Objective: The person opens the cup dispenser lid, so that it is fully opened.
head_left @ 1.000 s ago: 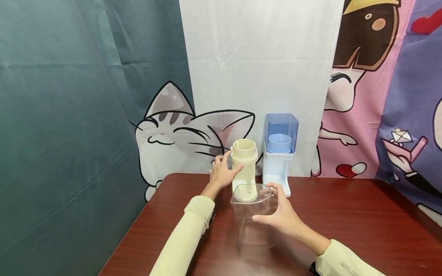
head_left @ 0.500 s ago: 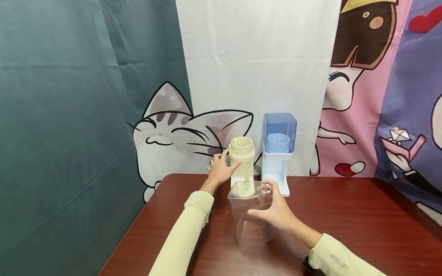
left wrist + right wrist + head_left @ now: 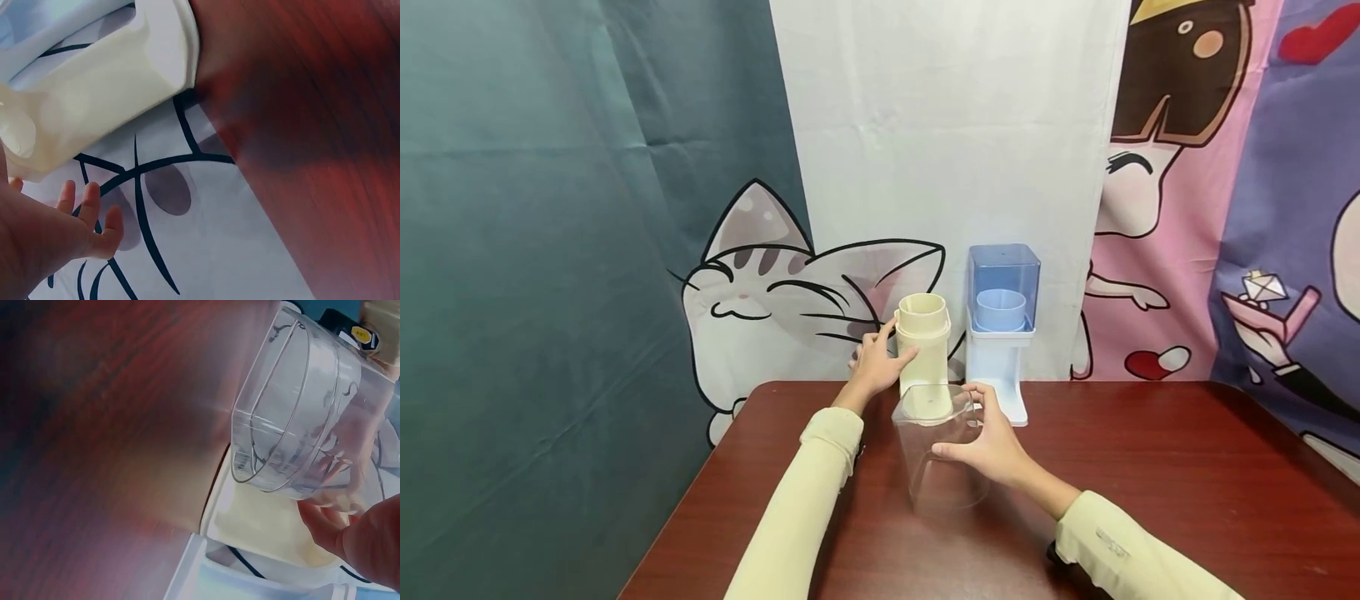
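Observation:
A cream dispenser with a round open collar stands at the table's back. At its upper left side, my left hand touches it with thumb and index finger extended; the other fingers spread free of it in the left wrist view. My right hand grips a clear box-shaped plastic cover by its right side, thumb in front and fingers near the rim. This cover is in front of the dispenser and hides its lower part. In the right wrist view the clear cover looks see-through, with nothing visible inside.
Just right of the cream dispenser stands a white and light-blue dispenser with a translucent blue cover. Both are on a reddish-brown table. A cartoon-printed cloth hangs behind, with a teal section on the left.
My right hand has shifted the clear cover slightly forward, toward the cream dispenser. My left hand stays against the dispenser. The head view has turned a little to the right.

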`<move>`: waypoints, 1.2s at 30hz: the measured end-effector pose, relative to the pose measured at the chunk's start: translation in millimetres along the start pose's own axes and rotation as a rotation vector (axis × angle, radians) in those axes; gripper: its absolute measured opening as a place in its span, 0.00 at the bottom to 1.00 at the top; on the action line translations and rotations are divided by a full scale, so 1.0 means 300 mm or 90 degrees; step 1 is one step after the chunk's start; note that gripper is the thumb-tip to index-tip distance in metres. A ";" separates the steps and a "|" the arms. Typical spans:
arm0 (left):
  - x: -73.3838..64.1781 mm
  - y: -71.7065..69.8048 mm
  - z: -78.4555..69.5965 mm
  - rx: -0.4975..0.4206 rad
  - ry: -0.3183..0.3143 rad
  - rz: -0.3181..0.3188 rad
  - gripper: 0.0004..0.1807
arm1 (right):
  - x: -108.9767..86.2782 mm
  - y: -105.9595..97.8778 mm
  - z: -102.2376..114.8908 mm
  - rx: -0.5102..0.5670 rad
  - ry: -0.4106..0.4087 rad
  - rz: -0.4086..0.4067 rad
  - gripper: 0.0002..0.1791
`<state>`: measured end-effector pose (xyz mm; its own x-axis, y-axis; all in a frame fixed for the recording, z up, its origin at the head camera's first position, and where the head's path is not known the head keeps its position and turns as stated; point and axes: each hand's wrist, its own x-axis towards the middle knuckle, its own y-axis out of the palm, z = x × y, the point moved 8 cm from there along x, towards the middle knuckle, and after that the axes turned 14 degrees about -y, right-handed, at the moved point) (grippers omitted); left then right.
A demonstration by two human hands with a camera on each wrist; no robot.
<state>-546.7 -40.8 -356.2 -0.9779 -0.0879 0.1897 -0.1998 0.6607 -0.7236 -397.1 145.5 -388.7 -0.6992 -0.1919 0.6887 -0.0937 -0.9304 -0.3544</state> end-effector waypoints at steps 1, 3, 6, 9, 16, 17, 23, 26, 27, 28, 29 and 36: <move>0.003 -0.001 0.001 0.000 -0.001 -0.001 0.40 | 0.005 0.000 -0.004 0.004 -0.001 -0.002 0.53; 0.007 -0.003 0.004 0.000 -0.006 -0.004 0.39 | 0.013 -0.001 -0.012 0.006 -0.001 -0.005 0.53; 0.004 -0.003 0.001 -0.003 -0.007 -0.007 0.41 | 0.020 -0.001 -0.025 0.005 0.001 -0.003 0.52; 0.000 -0.005 -0.016 -0.016 0.013 -0.016 0.45 | 0.026 0.003 -0.044 0.001 0.010 -0.001 0.51; -0.002 -0.021 -0.049 -0.054 0.023 -0.059 0.48 | 0.035 0.012 -0.060 0.005 0.010 -0.002 0.52; 0.000 -0.023 -0.049 -0.052 0.020 -0.063 0.48 | 0.037 0.015 -0.061 0.007 0.008 -0.001 0.52; 0.006 -0.039 -0.042 -0.047 0.023 -0.057 0.44 | 0.048 0.021 -0.072 0.017 -0.001 0.003 0.51; 0.010 -0.050 -0.037 -0.045 0.025 -0.053 0.43 | 0.059 0.022 -0.079 0.017 -0.003 0.003 0.51; 0.012 -0.053 -0.035 -0.043 0.025 -0.053 0.43 | 0.064 0.023 -0.082 0.014 -0.005 0.004 0.51; 0.014 -0.055 -0.034 -0.041 0.024 -0.051 0.43 | 0.071 0.024 -0.084 0.012 -0.008 0.006 0.51; 0.017 -0.057 -0.033 -0.038 0.024 -0.050 0.43 | 0.077 0.027 -0.088 0.010 -0.010 0.009 0.51; 0.026 -0.063 -0.019 -0.024 0.022 -0.044 0.42 | 0.101 0.060 -0.098 0.046 -0.012 0.047 0.50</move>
<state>-550.1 -49.8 -337.4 -0.9590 -0.1091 0.2615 -0.2637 0.6814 -0.6827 -440.8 132.2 -392.9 -0.6893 -0.2659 0.6739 0.0099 -0.9336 -0.3582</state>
